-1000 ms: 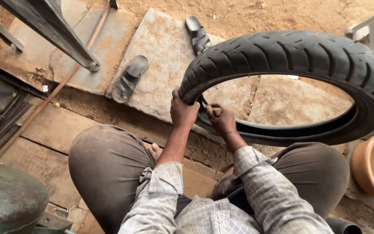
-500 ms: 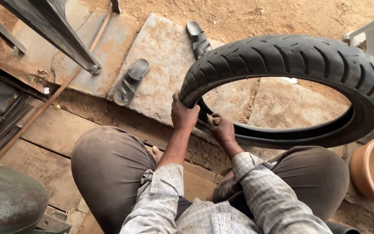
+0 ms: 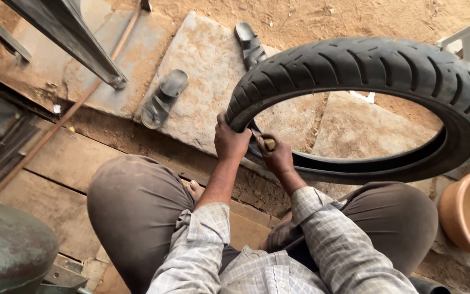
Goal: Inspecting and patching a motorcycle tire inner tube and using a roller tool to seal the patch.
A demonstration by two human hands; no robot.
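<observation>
View: single head camera [only one view, nothing shared].
Position: above seated knees, worn on head.
Facing: steeply down and forward, toward ground ahead.
Nearness: close; sleeves and knees fill lower edge, left hand [image 3: 230, 142] and right hand [image 3: 277, 158] just above centre.
Centre right: tyre [image 3: 354, 65] standing on edge, spanning to right border.
Top: stone slab [image 3: 202, 71] with sandals [image 3: 164, 98], sandy ground beyond.
Left edge: wooden planks [image 3: 66, 158], metal bar [image 3: 72, 32].
Right edge: clay bowl [image 3: 466, 218], cut off.

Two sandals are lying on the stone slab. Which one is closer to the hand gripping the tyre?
The upper sandal, touching the tyre tread, lies closer to the left hand. The other sandal sits farther left, near the slab's edge.
</observation>
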